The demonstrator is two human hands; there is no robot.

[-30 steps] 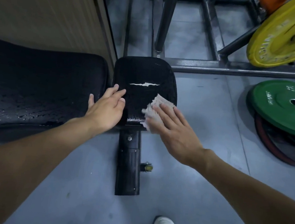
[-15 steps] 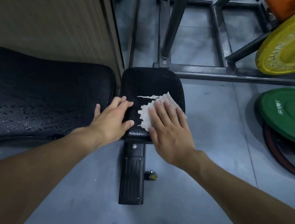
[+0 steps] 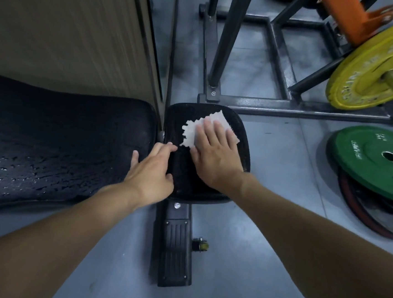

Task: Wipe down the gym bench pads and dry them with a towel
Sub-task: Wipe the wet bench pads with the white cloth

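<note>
Far left: long back pad [image 3: 56, 141], black and textured, lay along a wood-grain wall panel [image 3: 65, 30]. Droplets beaded most of its visible surface, thickest toward the near edge. No cloth was on it. Judged wetted but not dried.

Left hand [image 3: 152, 172]: lay over the gap between the two pads, thumb on the end of the back pad, fingertips on the seat pad's left edge. Grip apart, fingers fairly straight, holding nothing. It looked to be bracing.

Seat pad [image 3: 182, 169]: smaller, black, with rounded corners, mounted on a black support frame [image 3: 176, 249] that ran toward the camera over the grey floor. No clear droplets showed on the bare strip between the hands, though the dark texture made this hard to tell.

Paper towel [image 3: 192, 130]: white, ragged along its left edge, flat on the far half of the seat pad and inside its rim.

Right hand [image 3: 216, 157]: palm down on the towel, fingers straight and slightly spread, pressing it to the pad. Grip apart, not curled round the towel.

Further right: dark steel rack base [image 3: 277, 106] just beyond the seat pad, a yellow weight plate [image 3: 373, 74] on a bar, and a green weight plate [image 3: 377, 160] lying atop darker plates on the floor.

Progress, as a judgement: wiping was under way on the seat pad, with its near half probably left to do. The whole back pad remained to be dried, so the larger share of the work was ahead
</note>
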